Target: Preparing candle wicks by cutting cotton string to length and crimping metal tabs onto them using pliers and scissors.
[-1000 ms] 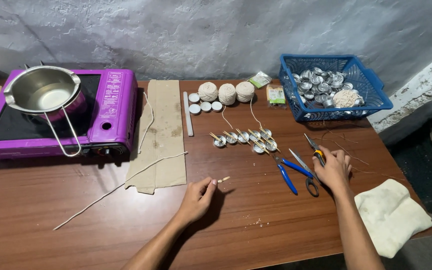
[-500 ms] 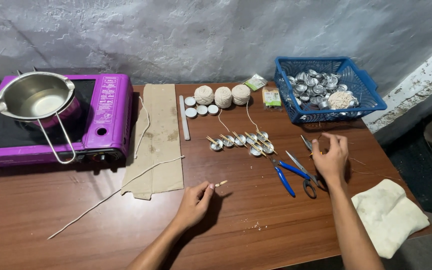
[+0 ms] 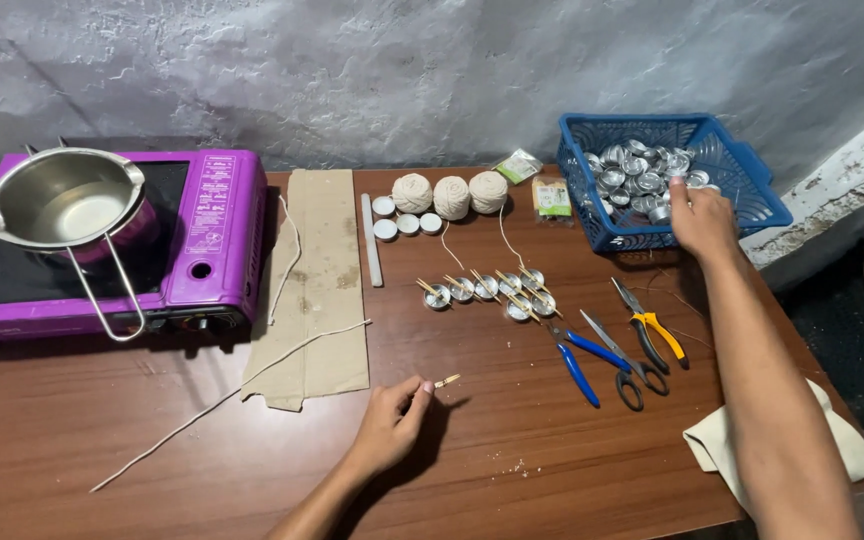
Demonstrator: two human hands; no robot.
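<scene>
Head view, left hand: the left hand [image 3: 389, 425] is resting on the table [image 3: 102, 420], fingers pressed together, pinching a small wooden clip [image 3: 445, 381] that is sticking out past the fingertips.
Head view, right hand: the right hand [image 3: 700, 218] is reaching into the blue basket [image 3: 747, 170], fingers lying among the metal cups [image 3: 637, 170]; whether it is gripping one I cannot tell.
Handling: the cups are looking light, thin and easily dented, best taken by the rim.
Near the grips: pliers [image 3: 649, 327] and scissors [image 3: 602, 352] are lying between the two hands; a string [image 3: 222, 400] is trailing off beyond the left hand.

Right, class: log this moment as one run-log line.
left hand: pinching small wooden peg | right hand: reaching into blue basket of metal cups | pliers: on table
</scene>
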